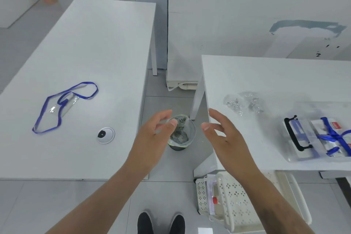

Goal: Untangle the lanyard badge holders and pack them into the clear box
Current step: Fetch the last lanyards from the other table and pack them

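Note:
A blue lanyard (47, 112) with a clear badge holder (64, 105) lies spread on the left white table (85, 53). On the right table (266, 81) stands the clear box (321, 137) with a black handle; inside it lie badge holders with blue lanyards. My left hand (152, 138) and my right hand (222, 137) hover over the gap between the tables, palms facing each other, fingers apart, holding nothing.
A small bin (182, 135) with a liner stands on the floor between the tables, partly behind my left hand. Crumpled clear plastic bags (245, 102) lie on the right table. A perforated cream basket (233, 207) sits under it. A cable grommet (105, 135) is set in the left table.

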Demonstrator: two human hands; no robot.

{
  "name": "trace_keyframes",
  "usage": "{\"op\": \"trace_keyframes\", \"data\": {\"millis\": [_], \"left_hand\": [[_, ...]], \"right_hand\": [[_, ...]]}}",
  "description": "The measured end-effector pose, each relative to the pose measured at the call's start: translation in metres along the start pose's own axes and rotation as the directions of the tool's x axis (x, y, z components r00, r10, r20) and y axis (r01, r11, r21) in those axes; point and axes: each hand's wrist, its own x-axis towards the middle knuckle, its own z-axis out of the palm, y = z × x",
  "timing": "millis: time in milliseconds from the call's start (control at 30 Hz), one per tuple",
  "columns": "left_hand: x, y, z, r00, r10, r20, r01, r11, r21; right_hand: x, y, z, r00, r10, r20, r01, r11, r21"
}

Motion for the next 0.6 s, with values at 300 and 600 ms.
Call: {"op": "trace_keyframes", "data": {"millis": [300,600], "left_hand": [[0.013,-0.023,-0.055,0.997,-0.031,-0.068,0.029,0.999,-0.029],[0.049,-0.072,-0.177,0.990,-0.086,-0.108,0.084,0.996,-0.021]], "right_hand": [[0.015,-0.018,0.057,0.996,0.025,0.087,-0.023,0.999,-0.028],[0.044,-0.055,0.195,0.989,0.040,0.143,-0.034,0.998,-0.045]]}}
